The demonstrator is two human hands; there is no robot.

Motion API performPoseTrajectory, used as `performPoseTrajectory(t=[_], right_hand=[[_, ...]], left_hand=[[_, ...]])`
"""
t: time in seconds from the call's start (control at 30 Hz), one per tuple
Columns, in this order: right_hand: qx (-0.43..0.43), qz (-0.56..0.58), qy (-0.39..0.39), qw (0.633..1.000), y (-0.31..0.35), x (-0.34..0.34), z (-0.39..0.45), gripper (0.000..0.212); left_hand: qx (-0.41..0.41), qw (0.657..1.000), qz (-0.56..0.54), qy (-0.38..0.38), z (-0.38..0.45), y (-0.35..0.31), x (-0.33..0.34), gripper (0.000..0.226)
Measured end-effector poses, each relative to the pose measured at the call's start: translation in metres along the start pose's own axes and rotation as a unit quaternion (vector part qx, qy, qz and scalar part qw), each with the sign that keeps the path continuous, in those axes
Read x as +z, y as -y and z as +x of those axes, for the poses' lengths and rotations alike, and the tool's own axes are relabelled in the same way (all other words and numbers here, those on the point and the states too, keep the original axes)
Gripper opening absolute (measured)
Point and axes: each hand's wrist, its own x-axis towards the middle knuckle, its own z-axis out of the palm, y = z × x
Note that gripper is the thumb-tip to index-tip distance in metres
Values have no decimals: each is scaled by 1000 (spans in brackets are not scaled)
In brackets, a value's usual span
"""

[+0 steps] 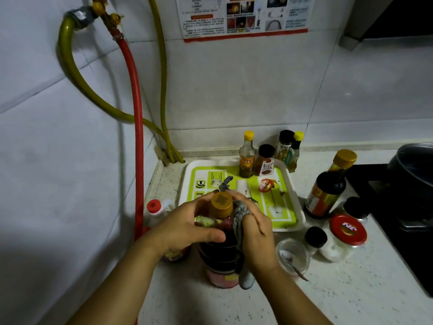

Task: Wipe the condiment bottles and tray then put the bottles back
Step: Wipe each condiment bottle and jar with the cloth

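A large dark sauce bottle (pixel 221 256) with a gold cap stands on the counter in front of me. My left hand (pixel 185 227) grips its neck and shoulder from the left. My right hand (pixel 256 233) holds a grey cloth (pixel 239 221) pressed against the bottle's right side. Behind it lies a white tray (pixel 297 202) with a green printed base and brown stains. At the tray's far edge stand a yellow-capped bottle (pixel 247 156) and a black-capped spice jar (pixel 265 160). Two more small bottles (pixel 289 148) stand just behind the tray.
Right of the tray stand a dark gold-capped bottle (pixel 328 188), a red-lidded jar (pixel 346 231), a black-capped jar (pixel 315 238) and a small clear bowl (pixel 293 256). A red-capped bottle (pixel 154 209) stands at the left wall. The black stove (pixel 398 221) with a pot (pixel 414 165) sits far right. Hoses (pixel 138 137) run down the corner.
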Motion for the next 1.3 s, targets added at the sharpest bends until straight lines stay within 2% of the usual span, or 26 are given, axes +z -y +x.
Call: performPoseTrajectory(t=[0.1,0.23,0.4,0.53,0.7,0.87,1.0,1.1,1.2,1.3], right_hand=[[-24,-34,-23,999,-3,2,-7,49],[-37,-21,-46,998,-11,-1,-23,52],[21,-58,-76,995,-35,-8,-46,49],[83,-69,-79,991,-39,-9,-53,45],[153,-26,-60,986,-30,-7,-58,41],[104,-22,-13,994,-15,3,-58,61],[56,-58,7,997,-23,1,-59,65],[46,-76,-30,996,-33,-2,-60,73],[70,-17,-93,993,-33,-1,-62,71],[91,10,-138,986,-30,2,-63,67]], left_hand=[[7,1000,-9,-14,-1,3,2,71],[10,999,-41,-20,-2,6,3,72],[17,999,-47,-13,-1,8,2,90],[15,999,-32,-17,-1,5,4,69],[13,1000,-10,-15,-3,3,2,66],[10,999,-31,-26,-1,12,-1,85],[11,999,-15,-39,-2,12,3,82],[14,998,-14,-55,-2,8,10,71],[9,997,-17,-78,-5,4,15,62],[3,995,-18,-98,-6,4,18,63]])
